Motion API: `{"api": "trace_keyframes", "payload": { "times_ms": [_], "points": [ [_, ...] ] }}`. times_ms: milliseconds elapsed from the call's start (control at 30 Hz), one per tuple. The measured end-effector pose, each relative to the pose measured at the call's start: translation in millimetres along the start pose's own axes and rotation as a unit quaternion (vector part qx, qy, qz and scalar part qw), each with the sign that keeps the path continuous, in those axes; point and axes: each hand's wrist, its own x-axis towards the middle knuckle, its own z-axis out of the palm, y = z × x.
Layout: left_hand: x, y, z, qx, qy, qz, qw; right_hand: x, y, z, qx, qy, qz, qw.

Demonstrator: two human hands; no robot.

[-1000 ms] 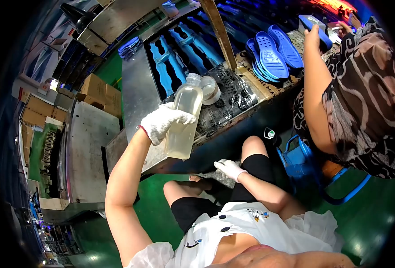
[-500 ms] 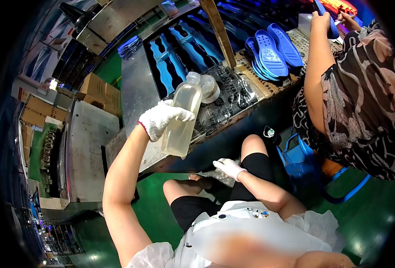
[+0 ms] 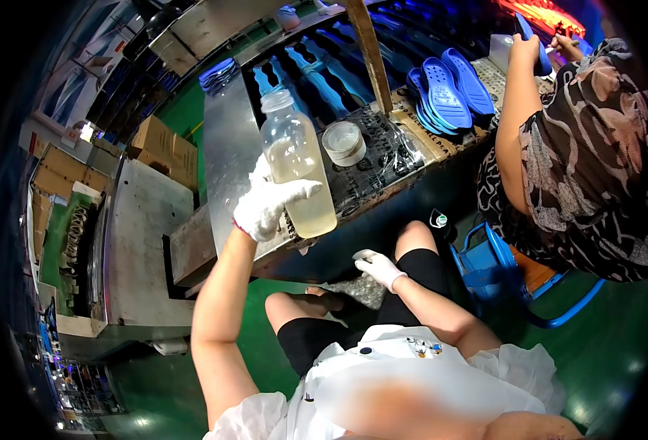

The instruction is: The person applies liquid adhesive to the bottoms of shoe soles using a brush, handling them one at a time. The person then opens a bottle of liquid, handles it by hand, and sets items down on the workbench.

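My left hand (image 3: 265,205), in a white knit glove, is closed around a clear plastic bottle (image 3: 311,209) partly filled with a cloudy, pale yellowish liquid. The bottle is held above the near edge of the bench, its open-looking neck leaning away to the upper left. Just right of the bottle, a small round translucent jar (image 3: 344,144) sits on the dark, plastic-covered bench top. My right hand (image 3: 377,269), also gloved in white, hovers low by my right thigh, below the bench edge. Its fingers are loosely extended, and nothing shows in them.
Blue shoe soles (image 3: 447,95) are stacked at the bench's right. Light-blue strap-like pieces (image 3: 317,77) lie on the dark surface behind the jar. A wooden post (image 3: 369,55) rises from the bench. At right, a co-worker (image 3: 588,161) sits on a blue chair (image 3: 485,264), holding a blue sole.
My left hand has swung the bottle's neck leftward, away from the jar, bringing the jar into full view. My right hand has shifted slightly.
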Motion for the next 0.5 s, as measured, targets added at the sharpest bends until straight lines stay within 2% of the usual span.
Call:
{"api": "trace_keyframes", "payload": {
  "times_ms": [33,100,133,200,267,300,333,400,500],
  "points": [
    [-10,-5,-1,0.052,0.006,0.047,0.998,0,1,-4,0.009,-0.015,0.013,1.0],
    [-34,-12,6,0.033,0.047,0.093,0.994,-11,-12,-10,0.045,-0.005,0.015,0.999],
    [-52,-3,13,0.009,0.047,0.048,0.998,-16,-18,-13,0.088,0.004,0.018,0.996],
    [-78,-27,25,-0.005,0.086,0.04,0.996,-28,-29,-22,0.125,0.045,0.007,0.991],
    [-106,-58,37,0.028,0.115,0.061,0.991,-16,-16,-54,0.065,0.014,-0.045,0.997],
    [-120,-61,41,-0.015,0.087,0.013,0.996,-24,-37,-63,0.061,0.017,-0.071,0.995],
    [-132,-79,47,-0.033,0.093,0.005,0.995,-40,-71,-67,0.058,0.02,-0.097,0.993],
    [-153,-83,60,0.037,0.117,0.049,0.991,-62,-123,-62,0.071,0.043,-0.166,0.983],
    [-172,-92,67,0.017,0.091,0.076,0.993,-88,-189,-48,0.064,-0.042,-0.22,0.972]
  ]
}}
